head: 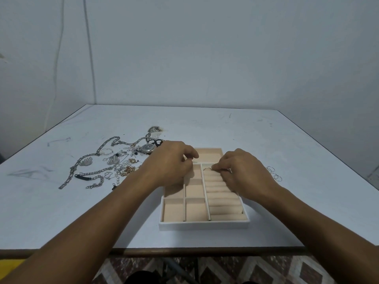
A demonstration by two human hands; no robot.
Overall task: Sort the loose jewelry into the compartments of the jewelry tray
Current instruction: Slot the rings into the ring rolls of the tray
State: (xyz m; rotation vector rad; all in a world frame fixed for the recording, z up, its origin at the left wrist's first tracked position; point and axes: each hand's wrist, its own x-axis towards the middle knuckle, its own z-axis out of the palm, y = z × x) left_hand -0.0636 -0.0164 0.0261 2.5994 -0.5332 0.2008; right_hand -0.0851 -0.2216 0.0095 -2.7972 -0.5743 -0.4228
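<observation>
Was open beyond both hands: bare worktop out to the far edge. Was cluttered left of the left hand by loose jewelry, chains and a watch sprawled close to the wrist. Had thin rings scattered just right of the right hand, bare surface past them. Was walled under both hands by the jewelry tray, rim and dividers raised.

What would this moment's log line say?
right hand: fingertips at ring, roll section | left hand: curled over tray | loose jewelry: left of tray

Dim, flat light; wide-angle edge bending
</observation>
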